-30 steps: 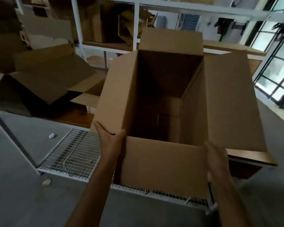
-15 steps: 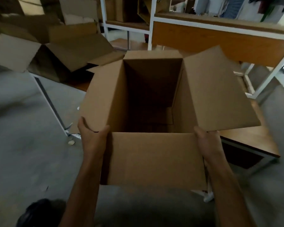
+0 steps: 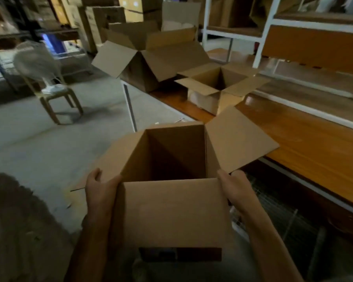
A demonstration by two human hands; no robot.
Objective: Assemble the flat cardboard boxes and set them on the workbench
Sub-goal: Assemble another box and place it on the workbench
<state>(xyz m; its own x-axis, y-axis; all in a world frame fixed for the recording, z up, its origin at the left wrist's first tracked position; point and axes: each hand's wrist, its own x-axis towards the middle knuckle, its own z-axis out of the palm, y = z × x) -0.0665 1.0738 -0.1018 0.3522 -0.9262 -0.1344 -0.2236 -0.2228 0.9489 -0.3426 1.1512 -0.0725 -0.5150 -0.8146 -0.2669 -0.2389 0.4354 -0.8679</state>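
Observation:
I hold an assembled brown cardboard box (image 3: 173, 212) in front of me, its top flaps spread outward and its inside dark. My left hand (image 3: 99, 192) grips the near left corner, and my right hand (image 3: 235, 190) grips the near right corner. The box hangs beside the front edge of the wooden workbench (image 3: 306, 151), its right flap reaching over the bench top. On the bench farther back stand a small open box (image 3: 218, 88) and a large open box (image 3: 151, 58).
White shelving (image 3: 261, 39) rises behind the bench, and a wire rack (image 3: 277, 208) lies under it. A fan (image 3: 35, 60) sits on a wooden chair (image 3: 59, 102) at the left, on the concrete floor. Stacked cartons (image 3: 102, 19) fill the back.
My view has swung left along the bench, bringing the other two boxes and the chair into sight. The held box sits lower and nearer. Both hands keep their grip.

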